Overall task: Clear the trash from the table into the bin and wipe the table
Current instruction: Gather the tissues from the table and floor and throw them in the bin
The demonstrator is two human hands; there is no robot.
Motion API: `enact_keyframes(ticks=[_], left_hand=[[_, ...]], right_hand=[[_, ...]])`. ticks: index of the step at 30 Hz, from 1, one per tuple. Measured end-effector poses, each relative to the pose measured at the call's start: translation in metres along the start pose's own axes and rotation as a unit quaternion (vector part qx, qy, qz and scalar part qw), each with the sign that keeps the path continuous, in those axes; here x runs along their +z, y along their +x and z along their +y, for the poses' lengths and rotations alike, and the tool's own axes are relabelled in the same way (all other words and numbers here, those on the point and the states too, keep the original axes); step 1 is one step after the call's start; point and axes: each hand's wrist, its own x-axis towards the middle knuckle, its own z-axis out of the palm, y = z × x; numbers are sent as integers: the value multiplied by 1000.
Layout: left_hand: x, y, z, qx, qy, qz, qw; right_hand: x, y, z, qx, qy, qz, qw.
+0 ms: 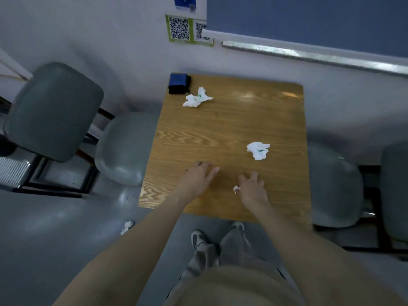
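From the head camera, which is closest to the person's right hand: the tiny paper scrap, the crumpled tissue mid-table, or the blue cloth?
From the right hand:
1. Tiny paper scrap, just left of it.
2. Crumpled tissue, ahead, mid-table.
3. Blue cloth, far left corner.

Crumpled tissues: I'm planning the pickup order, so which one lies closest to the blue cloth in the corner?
The far-left tissue, almost touching the blue cloth. The second large tissue lies mid-table toward the right, and the small scrap sits beside the right hand.
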Motion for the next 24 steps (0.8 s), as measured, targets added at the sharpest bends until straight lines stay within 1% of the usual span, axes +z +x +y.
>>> enact_keyframes(ticks=[4, 8, 11, 14, 17, 19, 21, 24], left_hand=[[-1, 15, 7, 5, 40, -7, 999], [-8, 30, 19, 18, 42, -19, 999], [-14, 41, 32, 33, 47, -4, 998], [-21, 50, 41, 31, 48, 11, 998], [-28, 57, 50, 27, 44, 17, 999], [-31, 62, 56, 22, 38, 18, 999], [-32, 64, 59, 15, 34, 17, 999], [-32, 64, 63, 8, 37, 17, 999]], right_hand=[[0, 9, 4, 1, 0, -12, 1000], [-4, 14, 10, -18, 2, -26, 999], [-15, 18, 11, -56, 25, 5, 998], [-39, 32, 11, -97, 36, 63, 993], [-68, 53, 16, -96, 39, 104, 989], [-82, 69, 21, -81, 39, 102, 991], [-89, 81, 25, -76, 31, 84, 993], [-89, 96, 31, -91, 18, 61, 994]])
